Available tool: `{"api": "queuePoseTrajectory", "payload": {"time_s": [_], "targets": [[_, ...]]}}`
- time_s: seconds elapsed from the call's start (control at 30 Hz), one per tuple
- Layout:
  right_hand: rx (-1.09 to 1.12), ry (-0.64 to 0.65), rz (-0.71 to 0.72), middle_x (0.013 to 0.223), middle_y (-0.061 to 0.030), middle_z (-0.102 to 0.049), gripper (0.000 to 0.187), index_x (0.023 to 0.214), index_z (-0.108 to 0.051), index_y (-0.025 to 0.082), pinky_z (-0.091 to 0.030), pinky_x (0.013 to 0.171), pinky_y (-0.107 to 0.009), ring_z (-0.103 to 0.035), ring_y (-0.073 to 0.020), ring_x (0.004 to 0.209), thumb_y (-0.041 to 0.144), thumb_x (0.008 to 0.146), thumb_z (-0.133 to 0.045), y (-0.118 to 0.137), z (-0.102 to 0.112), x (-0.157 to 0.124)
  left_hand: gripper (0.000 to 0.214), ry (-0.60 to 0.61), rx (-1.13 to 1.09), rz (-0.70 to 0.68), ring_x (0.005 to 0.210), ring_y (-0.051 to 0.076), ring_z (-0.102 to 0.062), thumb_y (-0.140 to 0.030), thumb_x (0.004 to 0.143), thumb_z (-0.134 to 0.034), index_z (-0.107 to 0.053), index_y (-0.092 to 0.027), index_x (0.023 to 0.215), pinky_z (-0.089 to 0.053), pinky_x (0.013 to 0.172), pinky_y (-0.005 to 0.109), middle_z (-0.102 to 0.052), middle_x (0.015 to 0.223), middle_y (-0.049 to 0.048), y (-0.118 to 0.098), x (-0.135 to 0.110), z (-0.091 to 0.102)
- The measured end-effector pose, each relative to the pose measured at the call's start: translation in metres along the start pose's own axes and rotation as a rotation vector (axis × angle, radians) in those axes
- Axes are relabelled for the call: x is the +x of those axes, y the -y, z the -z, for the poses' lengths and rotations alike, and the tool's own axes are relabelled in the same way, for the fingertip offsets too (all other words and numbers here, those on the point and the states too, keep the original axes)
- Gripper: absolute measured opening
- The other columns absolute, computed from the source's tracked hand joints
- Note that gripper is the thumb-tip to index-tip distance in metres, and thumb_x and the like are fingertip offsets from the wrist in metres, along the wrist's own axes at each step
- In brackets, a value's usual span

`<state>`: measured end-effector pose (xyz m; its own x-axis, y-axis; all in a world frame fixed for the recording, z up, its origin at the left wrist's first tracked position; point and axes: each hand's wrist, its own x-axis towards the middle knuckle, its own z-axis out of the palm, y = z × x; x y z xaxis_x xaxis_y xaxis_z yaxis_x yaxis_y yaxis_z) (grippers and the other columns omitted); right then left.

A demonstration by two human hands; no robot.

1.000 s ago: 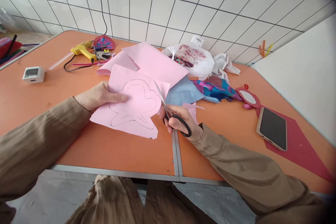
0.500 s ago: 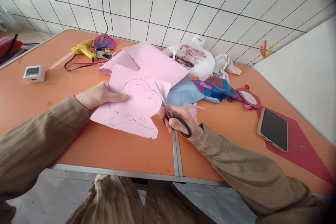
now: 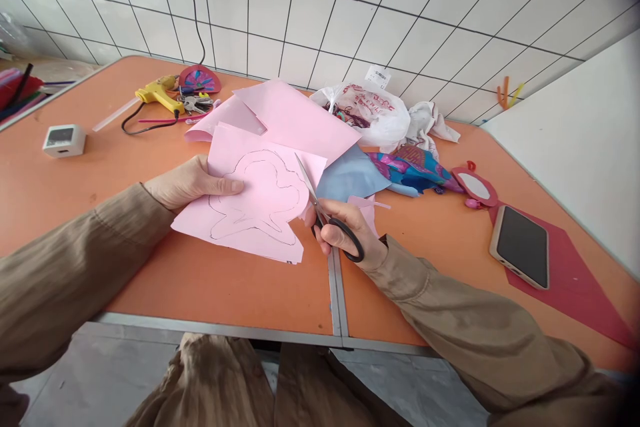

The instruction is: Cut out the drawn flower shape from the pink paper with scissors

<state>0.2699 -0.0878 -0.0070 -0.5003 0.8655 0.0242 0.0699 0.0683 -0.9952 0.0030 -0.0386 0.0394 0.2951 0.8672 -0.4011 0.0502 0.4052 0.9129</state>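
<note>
Left hand grips pink sheet, frame centre; right hand holds scissors at its right edge (pencilled outline looks almost wholly uncut).

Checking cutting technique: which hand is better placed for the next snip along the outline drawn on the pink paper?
Probably the right hand: it holds the scissors, blades at the right edge of the pink paper by the outline. The left hand grips the sheet's left side.

Print on the plastic bag and on the white tag is too blurred to read.
</note>
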Motion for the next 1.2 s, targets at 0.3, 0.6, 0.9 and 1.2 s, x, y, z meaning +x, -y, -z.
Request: {"api": "queuePoseTrajectory", "payload": {"time_s": [0.3, 0.6, 0.9, 1.2], "targets": [[0.003, 0.001, 0.009, 0.06, 0.0053, -0.045, 0.057, 0.079, -0.053, 0.017, -0.039, 0.041, -0.022, -0.043, -0.007, 0.045, 0.072, 0.074, -0.067, 0.0002, 0.0002, 0.0012, 0.033, 0.056, -0.043, 0.027, 0.087, 0.032, -0.077, -0.011, 0.052, -0.09, -0.079, -0.017, 0.082, -0.061, 0.088, 0.038, -0.08, 0.08, 0.005, -0.0004, 0.0023, 0.0031], [0.007, 0.018, 0.015, 0.06, 0.0054, -0.045, 0.056, 0.078, -0.052, 0.017, -0.037, 0.041, -0.021, -0.043, -0.006, 0.045, 0.07, 0.076, -0.067, 0.0001, 0.0002, 0.0007, 0.025, 0.063, -0.046, 0.036, 0.081, 0.03, -0.078, -0.023, 0.06, -0.091, -0.079, -0.016, 0.082, -0.061, 0.089, 0.04, -0.08, 0.077, 0.0061, -0.0021, 0.0009, 0.0034], [-0.017, 0.027, 0.038, 0.058, 0.0053, -0.045, 0.057, 0.076, -0.052, 0.016, -0.034, 0.041, -0.02, -0.043, -0.0056, 0.043, 0.072, 0.076, -0.065, -0.0017, 0.0012, 0.0011, 0.024, 0.114, -0.097, 0.038, 0.079, 0.028, -0.078, -0.017, 0.073, -0.084, -0.077, -0.011, 0.095, -0.057, 0.095, 0.044, -0.081, 0.082, 0.0069, -0.0013, -0.0006, 0.0054], [-0.008, 0.036, 0.038, 0.056, 0.006, -0.046, 0.057, 0.077, -0.052, 0.017, -0.032, 0.04, -0.02, -0.044, -0.0059, 0.041, 0.073, 0.077, -0.064, -0.003, 0.002, 0.0012, 0.009, 0.149, -0.168, 0.031, 0.06, 0.018, -0.074, -0.016, 0.077, -0.081, -0.077, -0.009, 0.08, -0.06, 0.086, 0.034, -0.078, 0.068, 0.0063, -0.0013, -0.0006, 0.0062]]}}
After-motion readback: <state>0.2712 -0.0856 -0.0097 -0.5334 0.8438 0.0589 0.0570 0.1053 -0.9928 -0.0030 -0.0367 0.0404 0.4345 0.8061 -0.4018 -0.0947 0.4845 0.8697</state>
